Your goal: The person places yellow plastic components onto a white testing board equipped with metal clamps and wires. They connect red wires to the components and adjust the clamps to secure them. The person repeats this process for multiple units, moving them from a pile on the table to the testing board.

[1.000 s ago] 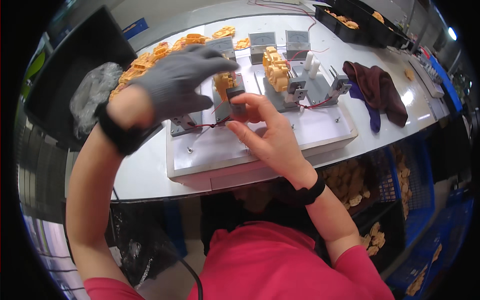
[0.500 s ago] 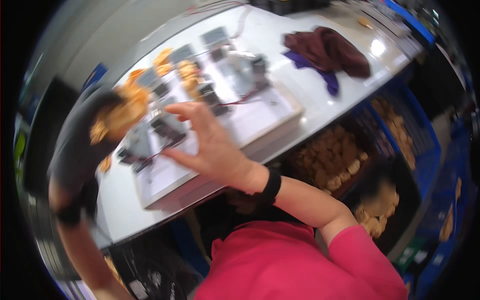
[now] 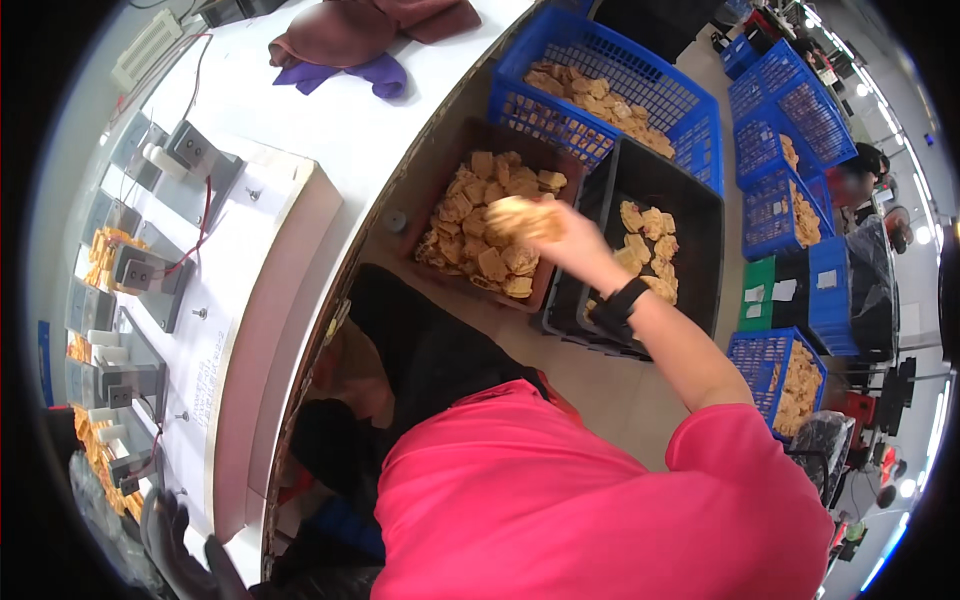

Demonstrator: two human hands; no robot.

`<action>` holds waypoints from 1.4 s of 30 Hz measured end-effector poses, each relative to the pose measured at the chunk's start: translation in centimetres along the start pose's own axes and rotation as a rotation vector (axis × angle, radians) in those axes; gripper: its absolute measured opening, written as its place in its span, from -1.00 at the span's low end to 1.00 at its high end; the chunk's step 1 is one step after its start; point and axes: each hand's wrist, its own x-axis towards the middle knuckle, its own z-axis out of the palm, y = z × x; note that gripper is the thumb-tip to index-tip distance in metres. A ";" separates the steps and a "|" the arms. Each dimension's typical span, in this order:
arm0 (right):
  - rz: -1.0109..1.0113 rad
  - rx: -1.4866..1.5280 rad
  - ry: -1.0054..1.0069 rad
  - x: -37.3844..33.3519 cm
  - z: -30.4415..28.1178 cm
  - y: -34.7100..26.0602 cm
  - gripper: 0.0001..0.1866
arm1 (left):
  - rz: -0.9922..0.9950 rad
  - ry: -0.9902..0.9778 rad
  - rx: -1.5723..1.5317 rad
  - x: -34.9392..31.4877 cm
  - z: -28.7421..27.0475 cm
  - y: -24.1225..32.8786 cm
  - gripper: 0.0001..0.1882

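My right hand (image 3: 578, 245), bare with a black wristband, reaches over a brown crate (image 3: 545, 283). Its fingers close round a tan bundle (image 3: 522, 218), blurred by motion, of a kind I cannot make out. Below lie many similar tan bundles (image 3: 470, 205) in a heap. My left hand (image 3: 180, 555), in a dark grey glove, is at the lower left, partly cut off, with its fingers spread and nothing visible in them. It is nearest a white board (image 3: 225, 390) carrying several grey metal fixtures (image 3: 140, 285) with red wires. Orange-tan bundles (image 3: 100, 255) lie beside the fixtures.
Right of the brown crate stands a black crate (image 3: 700, 215) with fewer tan bundles. Behind them is a blue mesh basket (image 3: 690, 110) of the same. Maroon and purple cloths (image 3: 345, 50) lie on the white table (image 3: 390, 125). More blue baskets (image 3: 765, 215) stand farther right.
The view has turned right toward the crates. My right hand has gone from the fixtures to above the brown crate and now holds a tan bundle. My left hand is lower in view.
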 end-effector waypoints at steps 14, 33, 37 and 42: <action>0.047 0.021 0.221 3.7 -8.2 10.6 -0.74 | -0.641 0.634 0.018 -9.8 4.6 -6.8 -0.64; -1.091 -0.287 -0.510 3.6 15.9 -30.9 -0.88 | -0.718 0.617 0.019 -7.9 8.2 -8.6 -0.55; -1.025 -0.322 -0.541 3.6 15.9 -31.4 -0.86 | -0.713 0.583 0.055 -9.0 8.2 -8.8 -0.50; -0.998 -0.356 -0.505 3.4 15.8 -31.2 -0.81 | -0.748 0.530 0.089 -9.1 7.8 -8.3 -0.50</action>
